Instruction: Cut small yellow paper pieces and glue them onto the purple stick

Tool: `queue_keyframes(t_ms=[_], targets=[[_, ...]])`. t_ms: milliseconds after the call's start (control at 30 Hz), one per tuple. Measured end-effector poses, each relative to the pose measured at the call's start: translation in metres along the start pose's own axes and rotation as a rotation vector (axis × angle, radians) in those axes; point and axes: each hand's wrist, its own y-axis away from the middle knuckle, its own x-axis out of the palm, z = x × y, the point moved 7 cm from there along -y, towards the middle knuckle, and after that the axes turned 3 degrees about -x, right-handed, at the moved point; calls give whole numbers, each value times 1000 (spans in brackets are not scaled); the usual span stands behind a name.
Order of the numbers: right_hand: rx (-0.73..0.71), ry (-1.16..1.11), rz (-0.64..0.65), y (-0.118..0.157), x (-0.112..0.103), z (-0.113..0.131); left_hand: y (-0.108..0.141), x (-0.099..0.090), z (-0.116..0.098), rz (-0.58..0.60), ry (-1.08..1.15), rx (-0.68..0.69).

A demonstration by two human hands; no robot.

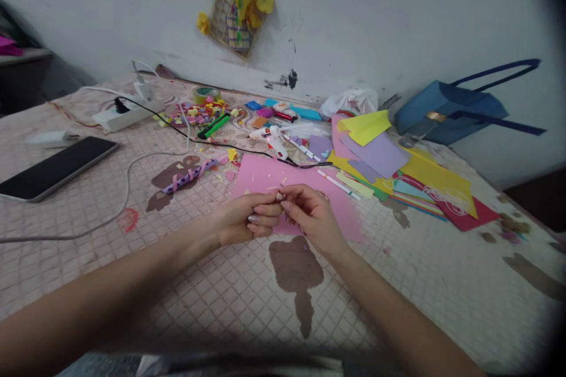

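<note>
Over a pink sheet [256, 174], my left hand [254, 218] and my right hand [312, 215] meet at the fingertips. Both are closed in a pinch around something tiny, mostly hidden by the fingers. A thin metallic curve shows at the edge of my right hand, too little of it to name. Small pale scraps lie on the sheet just beyond my fingers. Behind it rests a white hot glue gun [275, 141]. To the left lies a purple decorated stick [190, 178] wound with a pink strip, a yellow flower near its tip.
Coloured foam sheets [380, 156] pile up on the right, before a blue bag [451, 112]. A phone [57, 168] lies at left near a power strip [128, 116]; cables cross the table. A green cutter [214, 126], small foam flowers [194, 112] and tape [206, 94] sit farther back.
</note>
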Motion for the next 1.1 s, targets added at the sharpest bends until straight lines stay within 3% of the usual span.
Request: queue_keyframes(t_ms=[233,467,600,833,1100], targets=[[31,-3,-50,0,-5,1,-3,2,6,15,-12,-26],[5,103,-107,2,-3,1,-8,-13,9,-80,-94,28],[24,103,-95,2,-4,-3,-8,-17,9,-112,-121,39],[36,-81,37,-4,-2,-4,-7,-9,2,-84,-58,61],[34,-19,-40,-1,-3,-6,-6,-13,3,-158,-184,143]])
